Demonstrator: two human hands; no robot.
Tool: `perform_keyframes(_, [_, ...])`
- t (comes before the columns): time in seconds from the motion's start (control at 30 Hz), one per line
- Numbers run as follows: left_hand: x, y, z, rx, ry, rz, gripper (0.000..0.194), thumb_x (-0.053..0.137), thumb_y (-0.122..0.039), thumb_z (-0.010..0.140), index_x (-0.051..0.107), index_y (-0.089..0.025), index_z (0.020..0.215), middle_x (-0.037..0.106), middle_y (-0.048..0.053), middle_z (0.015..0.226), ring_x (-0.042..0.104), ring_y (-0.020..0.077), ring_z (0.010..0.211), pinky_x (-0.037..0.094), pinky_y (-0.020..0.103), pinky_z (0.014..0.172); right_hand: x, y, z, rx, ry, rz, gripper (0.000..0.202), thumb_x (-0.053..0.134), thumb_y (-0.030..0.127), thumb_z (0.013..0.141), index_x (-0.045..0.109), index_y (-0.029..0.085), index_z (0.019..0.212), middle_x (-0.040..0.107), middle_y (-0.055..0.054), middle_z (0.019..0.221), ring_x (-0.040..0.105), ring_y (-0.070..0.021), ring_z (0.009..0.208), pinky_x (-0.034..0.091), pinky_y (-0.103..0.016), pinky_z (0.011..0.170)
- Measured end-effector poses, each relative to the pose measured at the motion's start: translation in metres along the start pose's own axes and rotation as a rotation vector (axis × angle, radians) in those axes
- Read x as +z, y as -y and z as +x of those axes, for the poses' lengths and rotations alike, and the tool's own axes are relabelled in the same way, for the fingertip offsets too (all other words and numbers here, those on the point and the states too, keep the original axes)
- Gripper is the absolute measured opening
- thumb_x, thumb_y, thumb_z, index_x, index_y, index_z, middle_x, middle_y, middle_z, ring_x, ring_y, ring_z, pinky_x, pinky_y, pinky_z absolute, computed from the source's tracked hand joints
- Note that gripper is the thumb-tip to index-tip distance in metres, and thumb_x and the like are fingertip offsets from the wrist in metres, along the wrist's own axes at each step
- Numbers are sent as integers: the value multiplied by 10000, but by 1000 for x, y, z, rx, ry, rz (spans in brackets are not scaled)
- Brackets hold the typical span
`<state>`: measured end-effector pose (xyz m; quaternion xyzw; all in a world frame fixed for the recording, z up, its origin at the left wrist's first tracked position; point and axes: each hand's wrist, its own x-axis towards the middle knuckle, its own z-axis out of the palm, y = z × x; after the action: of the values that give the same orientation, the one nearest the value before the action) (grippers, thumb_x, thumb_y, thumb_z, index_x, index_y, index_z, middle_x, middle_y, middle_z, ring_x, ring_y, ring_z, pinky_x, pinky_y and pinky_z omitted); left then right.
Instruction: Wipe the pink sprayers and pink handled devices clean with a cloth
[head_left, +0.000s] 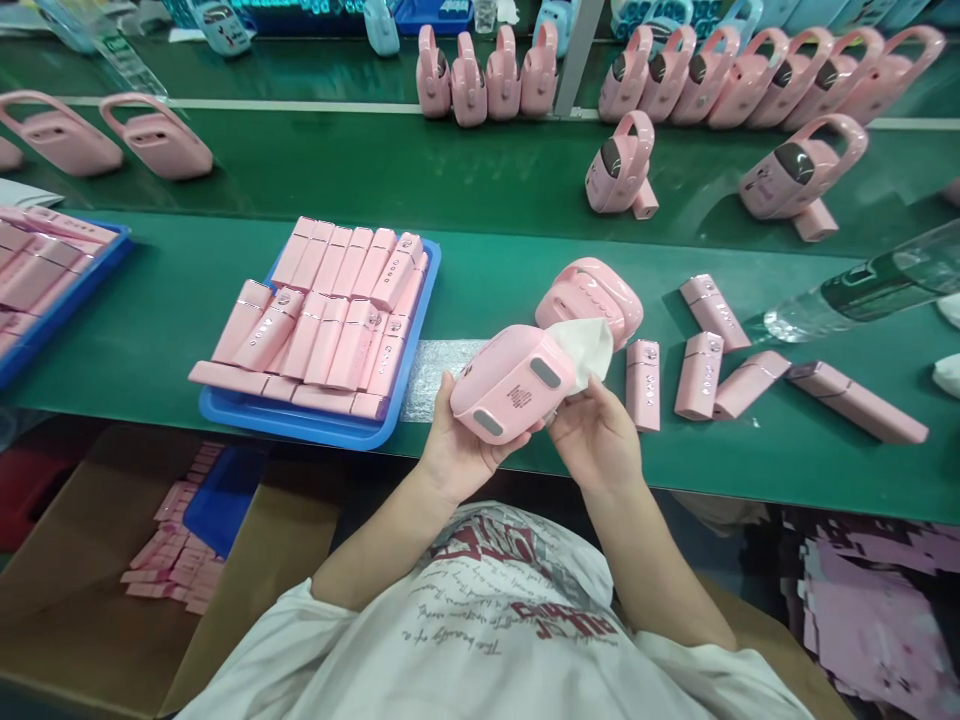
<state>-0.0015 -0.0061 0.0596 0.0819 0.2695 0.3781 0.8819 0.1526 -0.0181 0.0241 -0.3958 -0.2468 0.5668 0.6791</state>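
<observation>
My left hand (469,445) is closed around a pink portable speaker (510,385), tilted so that its underside with two grey pads and small print faces me. In my right hand (596,430) a white cloth (589,350) is pinched against the speaker's right end. Just behind it, on the green bench, rests another pink speaker (585,290) with a handle, partly covered by the cloth. Right of my hands lie several loose pink sticks with small buttons, the nearest stick (643,385) standing closest to my right hand.
A blue tray (300,425) piled with pink sticks sits on the left, and a second blue tray (112,262) is farther left. Pink speakers (502,80) line the back shelf. A clear bottle (862,285) lies at right. Below the bench stands an open cardboard box (67,600).
</observation>
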Motion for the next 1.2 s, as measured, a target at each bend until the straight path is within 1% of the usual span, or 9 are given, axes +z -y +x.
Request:
perform_keyframes(0.07, [2,0,-2,15,-11,3,793,564,-743,787,568,-122,1280,744,128,985,745,247,798,602,252,626,4,3,-7,84,59,53,248,595,439,863,693,236,966,742,-22,971,703,-156,815,563,-230,564])
perform_keyframes(0.23, [2,-2,-5,15,-14,26,789,585,-743,770,579,-128,1264,738,136,1047,747,273,849,615,267,623,12,8,-25,128,121,2,351,630,486,848,666,231,1087,731,-36,993,691,-159,829,587,-271,676])
perform_keyframes(0.47, [-9,-6,-5,0,101,155,743,716,-688,679,628,-133,1164,763,93,860,748,233,700,603,232,551,18,29,-21,283,83,60,324,746,543,740,703,234,828,694,21,794,631,-113,698,528,-197,601])
perform_keyframes(0.6, [-19,-9,-4,110,128,358,686,742,-646,649,650,-146,1109,752,69,816,693,199,570,526,236,420,16,29,-16,340,43,2,454,735,635,692,716,225,884,720,-3,848,669,-174,781,545,-258,626])
perform_keyframes(0.67, [-24,-13,-4,163,166,497,665,793,-557,628,639,-139,1121,750,88,909,701,206,653,550,261,507,16,29,-14,339,48,-21,494,736,652,674,715,217,909,733,-16,863,688,-220,856,566,-316,707])
perform_keyframes(0.8, [-30,-13,-3,374,73,690,705,852,-459,590,544,-182,1161,714,79,1043,690,230,938,564,326,804,20,26,-13,220,99,-54,478,759,558,703,708,197,1012,744,-44,979,690,-242,959,555,-365,852])
perform_keyframes(0.9, [-29,-2,-3,626,-30,864,765,814,-499,640,452,-205,1247,678,89,1083,671,223,949,554,351,823,24,18,-10,66,-63,-20,416,795,464,671,715,181,966,742,-33,942,687,-193,867,550,-306,773])
perform_keyframes(1.0, [-22,12,-8,899,-77,1124,897,813,-498,640,377,-205,1366,589,142,1231,618,270,1095,528,414,921,26,7,-5,53,-284,107,360,808,443,589,700,181,811,718,10,784,651,-145,717,528,-263,666])
perform_keyframes(1.2, [-12,16,-15,1111,-44,1449,1089,847,-415,629,230,-207,1501,586,146,1235,617,283,1107,517,458,975,22,-1,-1,73,-282,121,306,765,433,603,634,187,727,679,21,719,620,-138,676,509,-263,638])
